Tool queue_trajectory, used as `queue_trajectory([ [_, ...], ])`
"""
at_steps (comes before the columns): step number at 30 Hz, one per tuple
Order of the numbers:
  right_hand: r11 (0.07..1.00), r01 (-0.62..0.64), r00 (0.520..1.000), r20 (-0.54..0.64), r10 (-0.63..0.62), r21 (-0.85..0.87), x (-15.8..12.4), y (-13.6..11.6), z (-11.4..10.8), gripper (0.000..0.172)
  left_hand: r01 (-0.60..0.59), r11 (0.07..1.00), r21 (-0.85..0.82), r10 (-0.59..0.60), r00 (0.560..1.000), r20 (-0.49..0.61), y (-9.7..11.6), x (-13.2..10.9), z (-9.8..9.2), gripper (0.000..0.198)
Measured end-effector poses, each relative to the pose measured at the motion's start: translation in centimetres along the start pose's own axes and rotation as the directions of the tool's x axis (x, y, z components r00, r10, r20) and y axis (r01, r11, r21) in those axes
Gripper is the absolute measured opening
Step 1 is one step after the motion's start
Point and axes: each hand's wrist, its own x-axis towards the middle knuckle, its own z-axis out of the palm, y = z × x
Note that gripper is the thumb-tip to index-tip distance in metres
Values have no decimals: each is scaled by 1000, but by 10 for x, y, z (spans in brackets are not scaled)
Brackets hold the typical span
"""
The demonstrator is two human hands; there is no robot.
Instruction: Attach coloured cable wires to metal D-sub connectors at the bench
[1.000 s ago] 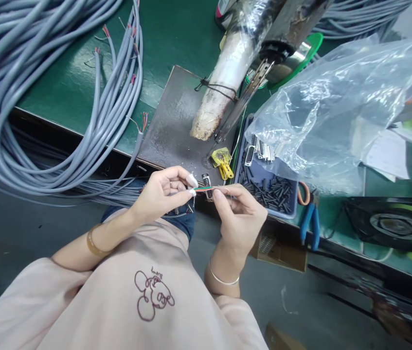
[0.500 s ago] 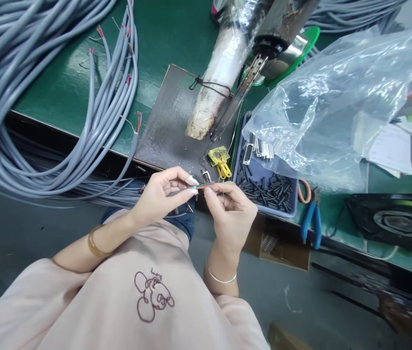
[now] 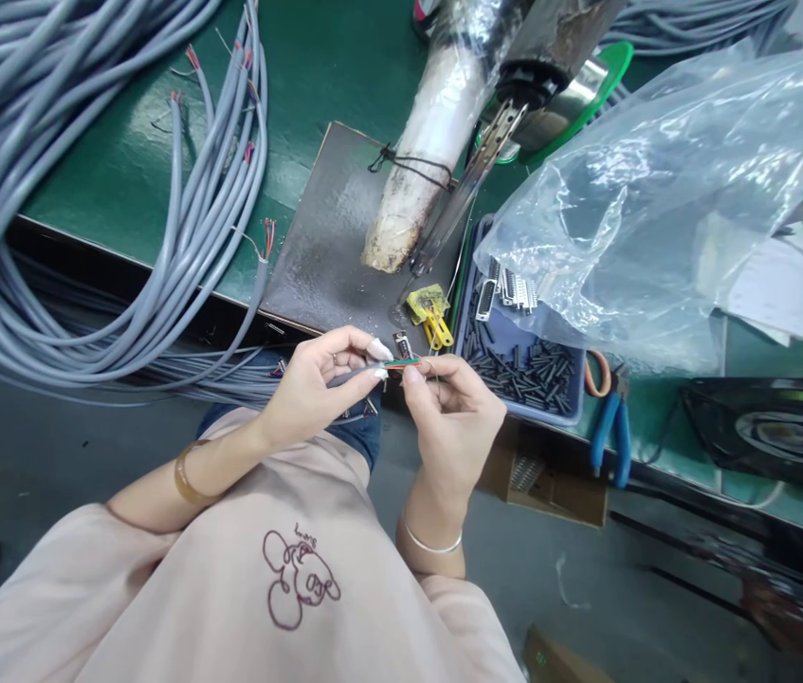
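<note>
Between thumb and fingers my left hand (image 3: 326, 375) pinches the end of a grey cable, whose coloured wires (image 3: 401, 362), green and red among them, stick out to the right. My right hand (image 3: 452, 408) is closed on the free ends of these wires. Just behind the fingertips, a small metal connector (image 3: 402, 343) sits at the edge of a dark board (image 3: 344, 228). A yellow clamp-like piece (image 3: 432, 318) lies beside it. Above the board hang a fume pipe wrapped in plastic (image 3: 408, 180) and a slim metal tool (image 3: 468, 185).
Coiled grey cables (image 3: 88, 313) fill the left side. On the right, a blue bin (image 3: 575, 403) holds black sleeves (image 3: 521, 375) and connectors (image 3: 515, 289), partly under a clear plastic bag (image 3: 629, 209). Blue-handled pliers (image 3: 611, 436) and a black fan (image 3: 777, 427) are further right.
My right hand has shifted very slightly to the right, and a little more of the coloured wires shows between the hands. Both hands keep their pinch.
</note>
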Motion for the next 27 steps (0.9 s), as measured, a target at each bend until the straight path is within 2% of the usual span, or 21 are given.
queue_trajectory([
  [9, 1000, 22, 1000, 7, -22, 22, -1, 1, 2, 11, 73, 993, -98, -73, 997, 5, 1, 1, 1, 21],
  [16, 1000, -15, 1000, 7, 15, 8, -1, 2, 2, 13, 111, 983, -143, -112, 994, 4, 0, 1, 0, 22],
  [21, 997, -45, 999, -23, 46, 62, 0, -1, 2, 12, 90, 988, -129, -89, 996, 18, 0, -2, 0, 22],
  [27, 996, -43, 999, 15, 42, 80, 2, -4, -1, 9, 8, 998, -69, -6, 999, 34, 0, -4, -1, 19],
])
